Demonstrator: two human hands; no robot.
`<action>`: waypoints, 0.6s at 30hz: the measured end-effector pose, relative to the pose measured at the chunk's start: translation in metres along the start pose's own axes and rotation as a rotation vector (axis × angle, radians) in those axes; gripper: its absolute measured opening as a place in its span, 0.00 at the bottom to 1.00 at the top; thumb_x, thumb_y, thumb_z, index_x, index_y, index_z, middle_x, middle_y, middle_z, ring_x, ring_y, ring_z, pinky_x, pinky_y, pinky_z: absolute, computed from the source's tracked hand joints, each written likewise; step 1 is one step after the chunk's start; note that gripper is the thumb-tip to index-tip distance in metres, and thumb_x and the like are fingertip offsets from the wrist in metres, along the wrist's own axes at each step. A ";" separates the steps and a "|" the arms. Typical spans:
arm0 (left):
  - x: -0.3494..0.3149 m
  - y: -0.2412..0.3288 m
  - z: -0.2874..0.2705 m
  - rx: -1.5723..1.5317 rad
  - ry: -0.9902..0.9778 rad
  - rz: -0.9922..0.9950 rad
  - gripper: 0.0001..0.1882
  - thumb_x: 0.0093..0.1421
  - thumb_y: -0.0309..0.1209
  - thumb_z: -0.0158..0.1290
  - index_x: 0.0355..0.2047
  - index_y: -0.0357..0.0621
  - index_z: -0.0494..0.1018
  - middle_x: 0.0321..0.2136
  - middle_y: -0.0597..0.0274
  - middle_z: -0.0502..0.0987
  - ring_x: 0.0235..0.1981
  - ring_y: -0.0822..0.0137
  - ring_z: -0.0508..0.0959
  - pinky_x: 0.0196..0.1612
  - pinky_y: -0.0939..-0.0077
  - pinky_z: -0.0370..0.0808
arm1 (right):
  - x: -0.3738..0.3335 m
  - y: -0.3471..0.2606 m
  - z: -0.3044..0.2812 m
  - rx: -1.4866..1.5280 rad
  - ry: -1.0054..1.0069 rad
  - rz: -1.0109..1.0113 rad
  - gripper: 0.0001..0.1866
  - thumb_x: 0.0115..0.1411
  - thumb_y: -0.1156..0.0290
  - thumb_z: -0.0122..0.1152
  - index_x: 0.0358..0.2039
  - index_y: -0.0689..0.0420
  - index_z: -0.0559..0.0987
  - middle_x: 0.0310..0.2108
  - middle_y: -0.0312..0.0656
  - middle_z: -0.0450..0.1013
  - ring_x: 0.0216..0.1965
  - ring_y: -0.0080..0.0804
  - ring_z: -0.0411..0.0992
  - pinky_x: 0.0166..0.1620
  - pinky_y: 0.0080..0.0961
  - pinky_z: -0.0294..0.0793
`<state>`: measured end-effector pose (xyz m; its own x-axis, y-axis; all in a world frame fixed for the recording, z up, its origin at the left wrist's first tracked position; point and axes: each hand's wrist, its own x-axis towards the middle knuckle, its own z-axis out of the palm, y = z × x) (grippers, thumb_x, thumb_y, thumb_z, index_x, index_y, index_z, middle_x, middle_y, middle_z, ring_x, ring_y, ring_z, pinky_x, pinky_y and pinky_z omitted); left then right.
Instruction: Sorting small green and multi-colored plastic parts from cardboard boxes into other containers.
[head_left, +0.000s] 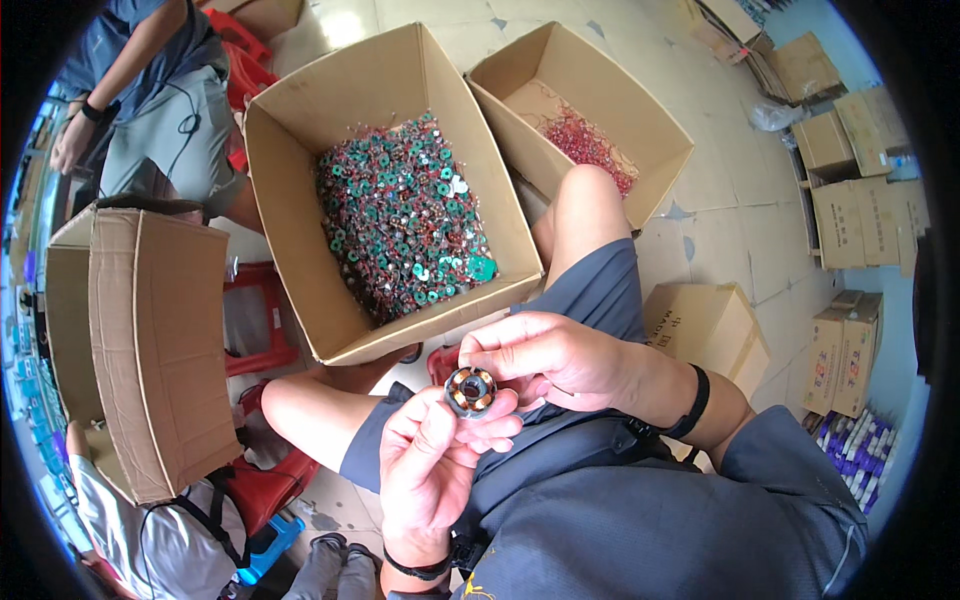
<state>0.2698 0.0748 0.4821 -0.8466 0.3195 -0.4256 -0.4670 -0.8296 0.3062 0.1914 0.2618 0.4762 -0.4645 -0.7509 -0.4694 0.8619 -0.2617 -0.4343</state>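
Note:
In front of my lap, my left hand (pixel 432 455) pinches a small round motor stator (pixel 471 392) between thumb and fingers. The stator has a dark ring, copper windings and a hole in its middle, which faces up. My right hand (pixel 560 358) is closed at the stator's upper right edge, thumb against curled fingers. Whatever lies between those fingertips is hidden or too small to make out. Beyond my hands stands a large open cardboard box (pixel 345 85) holding a heap of small parts (pixel 410 215), green discs and reddish wires among them.
A second open box (pixel 655 130) with thin red pieces (pixel 585 140) stands at the far right, by my knee. Another open carton (pixel 160 350) is at the left. A person (pixel 165 110) sits beyond it, near red stools (pixel 260 315). Stacked cartons (pixel 860 215) line the right wall.

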 end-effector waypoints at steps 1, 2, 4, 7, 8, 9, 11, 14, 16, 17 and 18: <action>0.000 0.000 0.000 -0.001 0.001 0.000 0.17 0.71 0.33 0.47 0.50 0.30 0.72 0.44 0.31 0.78 0.43 0.42 0.83 0.45 0.55 0.83 | 0.000 0.000 0.000 0.015 -0.015 0.002 0.12 0.71 0.61 0.52 0.40 0.56 0.77 0.27 0.28 0.71 0.21 0.11 0.63 0.22 0.12 0.55; 0.001 0.000 -0.001 -0.022 -0.008 0.000 0.17 0.71 0.33 0.47 0.51 0.30 0.71 0.44 0.32 0.79 0.43 0.43 0.83 0.45 0.56 0.83 | 0.001 0.000 0.000 0.031 -0.032 0.004 0.11 0.71 0.62 0.52 0.40 0.56 0.77 0.27 0.28 0.71 0.22 0.11 0.63 0.22 0.12 0.55; 0.001 0.000 -0.001 -0.044 -0.015 0.000 0.17 0.71 0.33 0.47 0.51 0.30 0.71 0.44 0.32 0.79 0.43 0.43 0.83 0.45 0.56 0.83 | 0.002 0.001 0.000 0.039 -0.025 0.009 0.11 0.71 0.62 0.52 0.41 0.56 0.77 0.28 0.28 0.71 0.22 0.11 0.63 0.22 0.12 0.55; 0.001 0.000 -0.002 -0.063 -0.016 -0.003 0.17 0.71 0.34 0.47 0.51 0.30 0.71 0.44 0.32 0.79 0.43 0.43 0.83 0.45 0.57 0.83 | 0.002 0.000 0.002 0.053 -0.013 0.021 0.11 0.71 0.61 0.52 0.41 0.55 0.77 0.28 0.27 0.71 0.22 0.10 0.63 0.22 0.11 0.55; 0.001 0.000 -0.001 -0.065 -0.026 -0.003 0.17 0.71 0.33 0.48 0.51 0.30 0.70 0.44 0.33 0.79 0.43 0.44 0.83 0.46 0.57 0.82 | 0.002 -0.001 0.003 0.056 -0.006 0.028 0.11 0.71 0.61 0.52 0.40 0.55 0.77 0.28 0.27 0.71 0.22 0.10 0.62 0.22 0.11 0.55; 0.001 0.000 -0.001 -0.068 -0.037 -0.002 0.17 0.71 0.33 0.48 0.52 0.30 0.70 0.44 0.33 0.79 0.44 0.44 0.83 0.47 0.57 0.82 | 0.002 -0.001 0.001 0.055 -0.007 0.027 0.11 0.71 0.61 0.52 0.40 0.55 0.77 0.28 0.27 0.71 0.22 0.10 0.62 0.22 0.11 0.55; 0.003 0.001 -0.003 -0.017 -0.055 -0.003 0.17 0.69 0.31 0.50 0.52 0.30 0.71 0.45 0.35 0.79 0.44 0.45 0.83 0.48 0.57 0.82 | 0.001 -0.005 -0.006 -0.065 -0.117 -0.039 0.09 0.73 0.66 0.48 0.42 0.59 0.71 0.32 0.30 0.69 0.29 0.15 0.66 0.32 0.14 0.65; 0.003 -0.002 -0.006 0.077 -0.065 0.040 0.17 0.66 0.27 0.54 0.53 0.30 0.71 0.46 0.39 0.79 0.45 0.48 0.82 0.49 0.59 0.81 | -0.002 -0.014 -0.001 -0.421 -0.117 -0.324 0.06 0.71 0.70 0.52 0.39 0.59 0.72 0.30 0.31 0.69 0.29 0.17 0.65 0.33 0.18 0.65; 0.002 -0.003 -0.007 0.146 -0.007 0.106 0.22 0.59 0.22 0.62 0.54 0.30 0.72 0.49 0.44 0.78 0.49 0.54 0.81 0.53 0.62 0.79 | -0.009 -0.027 0.002 -0.683 -0.095 -0.409 0.05 0.68 0.71 0.54 0.37 0.60 0.72 0.29 0.33 0.68 0.28 0.19 0.65 0.33 0.19 0.65; 0.002 -0.004 -0.006 0.147 -0.007 0.108 0.22 0.59 0.22 0.62 0.54 0.30 0.72 0.49 0.44 0.78 0.49 0.54 0.81 0.53 0.62 0.79 | -0.012 -0.032 0.004 -0.944 -0.067 -0.492 0.04 0.66 0.73 0.57 0.35 0.60 0.73 0.28 0.34 0.68 0.27 0.21 0.65 0.33 0.20 0.65; 0.003 -0.005 -0.004 0.272 -0.015 0.225 0.24 0.57 0.21 0.63 0.54 0.31 0.72 0.50 0.45 0.78 0.50 0.56 0.79 0.54 0.63 0.77 | -0.013 -0.036 0.008 -1.041 -0.037 -0.565 0.05 0.62 0.74 0.61 0.32 0.60 0.75 0.27 0.37 0.68 0.26 0.25 0.66 0.33 0.22 0.66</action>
<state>0.2708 0.0781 0.4765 -0.9388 0.1508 -0.3098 -0.3174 -0.7285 0.6071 0.1680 0.2765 0.5038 -0.7053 -0.7089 0.0051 -0.0522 0.0447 -0.9976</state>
